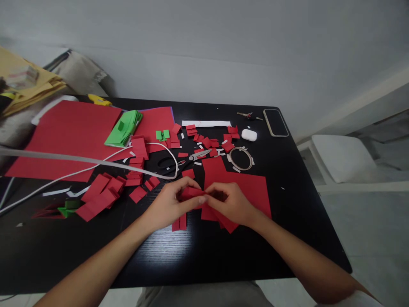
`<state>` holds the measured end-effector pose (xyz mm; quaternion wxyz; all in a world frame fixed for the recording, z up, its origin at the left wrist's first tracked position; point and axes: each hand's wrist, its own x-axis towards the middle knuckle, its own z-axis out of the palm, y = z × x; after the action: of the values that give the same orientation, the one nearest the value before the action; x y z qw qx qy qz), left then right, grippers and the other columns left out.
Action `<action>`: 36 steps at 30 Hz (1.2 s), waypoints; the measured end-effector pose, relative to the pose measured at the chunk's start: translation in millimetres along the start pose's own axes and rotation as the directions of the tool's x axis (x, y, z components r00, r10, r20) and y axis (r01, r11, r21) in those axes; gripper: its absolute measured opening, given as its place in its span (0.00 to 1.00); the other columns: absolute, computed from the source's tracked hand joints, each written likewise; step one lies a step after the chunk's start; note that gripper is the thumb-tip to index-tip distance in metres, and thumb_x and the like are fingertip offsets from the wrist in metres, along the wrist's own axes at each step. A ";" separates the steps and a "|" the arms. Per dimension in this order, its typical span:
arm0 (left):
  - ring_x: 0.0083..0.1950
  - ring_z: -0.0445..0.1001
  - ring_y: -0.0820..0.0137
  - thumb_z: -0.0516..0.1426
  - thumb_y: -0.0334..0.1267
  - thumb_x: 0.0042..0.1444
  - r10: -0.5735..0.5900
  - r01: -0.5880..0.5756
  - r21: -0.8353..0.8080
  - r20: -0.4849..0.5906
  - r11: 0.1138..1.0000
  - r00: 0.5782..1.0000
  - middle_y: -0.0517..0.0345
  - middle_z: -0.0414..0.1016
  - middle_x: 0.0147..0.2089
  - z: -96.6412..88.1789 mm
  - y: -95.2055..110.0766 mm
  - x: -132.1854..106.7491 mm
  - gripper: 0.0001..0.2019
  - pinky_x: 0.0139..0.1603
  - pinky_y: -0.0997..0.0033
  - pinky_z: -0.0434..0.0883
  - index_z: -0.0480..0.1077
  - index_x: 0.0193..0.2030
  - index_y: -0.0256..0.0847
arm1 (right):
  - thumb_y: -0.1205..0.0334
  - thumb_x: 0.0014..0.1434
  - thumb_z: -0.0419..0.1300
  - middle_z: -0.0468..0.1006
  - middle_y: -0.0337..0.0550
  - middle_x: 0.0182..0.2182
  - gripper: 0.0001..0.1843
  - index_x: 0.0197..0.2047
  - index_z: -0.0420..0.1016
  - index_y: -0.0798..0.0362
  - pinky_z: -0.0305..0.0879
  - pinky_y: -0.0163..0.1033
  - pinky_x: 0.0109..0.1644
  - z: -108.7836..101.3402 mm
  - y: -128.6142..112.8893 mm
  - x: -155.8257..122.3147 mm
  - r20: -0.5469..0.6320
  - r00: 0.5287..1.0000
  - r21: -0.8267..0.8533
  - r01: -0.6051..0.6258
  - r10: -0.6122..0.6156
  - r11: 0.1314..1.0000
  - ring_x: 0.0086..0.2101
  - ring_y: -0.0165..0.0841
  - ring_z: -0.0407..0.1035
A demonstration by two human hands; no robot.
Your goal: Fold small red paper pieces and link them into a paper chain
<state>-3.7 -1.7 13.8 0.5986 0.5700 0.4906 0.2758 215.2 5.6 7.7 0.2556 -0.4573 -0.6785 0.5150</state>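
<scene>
A small piece of red paper (191,193) is pinched between my two hands near the middle of the black table. My left hand (172,202) grips it with thumb and curled fingers from the left. From the right, the thumb and fingertips of my right hand (231,202) close on its edge. Larger red sheets (251,192) lie under and beside my right hand. A folded red piece (179,222) rests just below my left hand. Scissors (191,157) lie beyond the hands among red paper pieces and white scraps.
Folded red strips (102,192), a green paper stack (124,128) and large red sheets (73,132) occupy the left. A white cable (128,164) crosses there. A tape ring (241,158), white earbud case (249,135), keys (249,115) and phone (275,123) sit at the back right.
</scene>
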 end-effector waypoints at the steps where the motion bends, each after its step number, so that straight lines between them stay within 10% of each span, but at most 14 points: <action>1: 0.37 0.73 0.69 0.65 0.50 0.60 0.008 -0.007 0.019 -0.027 1.000 1.000 0.57 0.78 0.37 0.5 -1.0 0.7 0.15 0.37 0.71 0.68 0.77 0.44 0.39 | 0.57 0.65 0.65 0.83 0.38 0.31 0.08 0.38 0.83 0.52 0.65 0.36 0.36 0.2 0.1 -0.4 0.004 1.000 -0.003 0.008 -0.008 1.000 0.30 0.31 0.73; 36: 0.31 0.71 0.73 0.66 0.47 0.59 0.008 -0.011 -0.049 -0.060 0.999 0.998 0.59 0.78 0.30 -21.3 4.5 7.3 0.13 0.36 0.73 0.67 0.80 0.33 0.38 | 0.60 0.64 0.66 0.82 0.39 0.30 0.07 0.36 0.82 0.53 0.65 0.36 0.37 -6.1 -3.1 0.7 0.030 0.999 0.154 0.011 -0.016 0.988 0.32 0.31 0.72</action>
<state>-19.2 14.5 18.9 0.5962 0.5489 0.4986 0.3077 218.8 8.9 12.5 0.2831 -0.4237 -0.6438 0.5709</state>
